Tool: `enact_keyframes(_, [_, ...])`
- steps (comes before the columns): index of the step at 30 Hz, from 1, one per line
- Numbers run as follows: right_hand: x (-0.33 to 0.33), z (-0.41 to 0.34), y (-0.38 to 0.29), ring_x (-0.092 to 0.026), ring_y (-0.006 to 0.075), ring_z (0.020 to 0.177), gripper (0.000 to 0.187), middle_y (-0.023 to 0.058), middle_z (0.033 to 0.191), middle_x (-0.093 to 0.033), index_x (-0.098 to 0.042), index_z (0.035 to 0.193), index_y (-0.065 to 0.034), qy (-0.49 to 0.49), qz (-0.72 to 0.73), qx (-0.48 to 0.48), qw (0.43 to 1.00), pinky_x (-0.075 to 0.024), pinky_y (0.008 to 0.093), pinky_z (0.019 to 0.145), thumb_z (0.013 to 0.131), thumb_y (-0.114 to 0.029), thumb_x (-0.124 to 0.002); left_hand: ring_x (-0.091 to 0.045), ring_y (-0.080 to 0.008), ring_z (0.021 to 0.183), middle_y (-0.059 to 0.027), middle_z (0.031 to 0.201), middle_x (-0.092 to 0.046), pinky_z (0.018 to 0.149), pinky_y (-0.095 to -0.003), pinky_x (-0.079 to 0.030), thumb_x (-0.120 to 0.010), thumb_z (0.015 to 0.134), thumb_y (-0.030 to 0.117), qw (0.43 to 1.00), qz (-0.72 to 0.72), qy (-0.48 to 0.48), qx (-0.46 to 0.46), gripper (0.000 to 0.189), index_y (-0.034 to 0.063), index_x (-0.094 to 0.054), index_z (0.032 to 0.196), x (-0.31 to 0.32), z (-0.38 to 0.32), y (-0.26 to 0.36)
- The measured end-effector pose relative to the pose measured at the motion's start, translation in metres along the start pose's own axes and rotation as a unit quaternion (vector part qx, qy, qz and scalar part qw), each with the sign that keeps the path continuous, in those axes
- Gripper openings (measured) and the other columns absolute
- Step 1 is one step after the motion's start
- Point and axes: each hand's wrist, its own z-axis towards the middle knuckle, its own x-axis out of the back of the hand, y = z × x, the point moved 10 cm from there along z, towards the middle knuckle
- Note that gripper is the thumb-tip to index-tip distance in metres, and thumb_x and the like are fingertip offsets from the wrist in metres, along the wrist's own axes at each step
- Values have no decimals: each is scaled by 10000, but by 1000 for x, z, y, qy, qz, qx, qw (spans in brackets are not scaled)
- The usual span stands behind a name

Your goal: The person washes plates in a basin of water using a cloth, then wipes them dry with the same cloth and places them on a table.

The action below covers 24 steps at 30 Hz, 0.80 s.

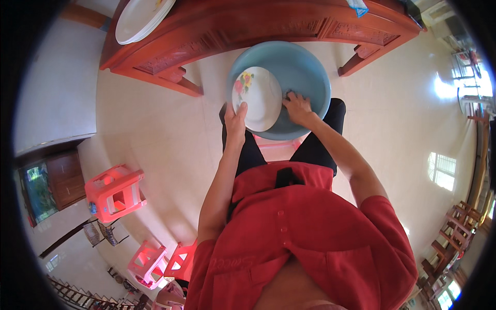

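Observation:
A blue plastic basin (314, 69) rests between the person's knees. My left hand (235, 120) grips the near left rim of a white oval plate (261, 99) with a printed flower pattern, its thumb on the upper face, tilted over the basin's left side. Inside the basin, to the right of the plate, my right hand (297, 106) has bent fingers on a small dark, mesh-like scouring pad (286, 94), partly hidden by the fingers.
Beyond the basin stands a carved red wooden table (232, 29), with a stack of white plates (141, 19) at its left end and a blue-white cloth (358, 7) on its edge. Red plastic stools (116, 193) stand at the left on the pale tiled floor (170, 135).

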Motion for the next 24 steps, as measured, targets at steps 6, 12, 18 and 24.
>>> enact_keyframes(6, [-13,18,74,-589,386,896,257,177,1022,-563,-613,983,-46,18,162,-188,969,-495,455,764,736,-107,-580,-499,-266,1139,-142,1269,-474,935,-402,-427,-403,959,307,965,-207,-71,142,485,3,-327,1329,-19,9,-28])
enact_keyframes(12, [53,-24,-39,-547,389,993,251,235,1111,-518,-599,994,-24,187,356,100,910,-470,418,837,751,-70,-561,-420,-317,1213,-163,1329,-413,1007,-470,-342,-274,977,383,913,-330,-49,234,514,32,-305,1351,-31,4,-55])
enact_keyframes(18, [70,-15,-110,-417,372,1191,426,205,1224,-472,-513,1157,9,153,402,168,887,-395,400,956,736,74,-498,-384,-320,1240,-158,1357,-375,1031,-480,-307,-266,974,398,916,-307,-71,250,509,71,-299,1363,-29,14,-68])
enact_keyframes(24, [18,57,-48,-371,365,1238,464,198,1279,-435,-487,1209,7,206,210,135,946,-374,403,979,749,35,-445,-381,-346,1247,-165,1379,-358,1009,-544,-316,-251,976,374,911,-307,-99,258,503,67,-276,1373,-39,13,-55])
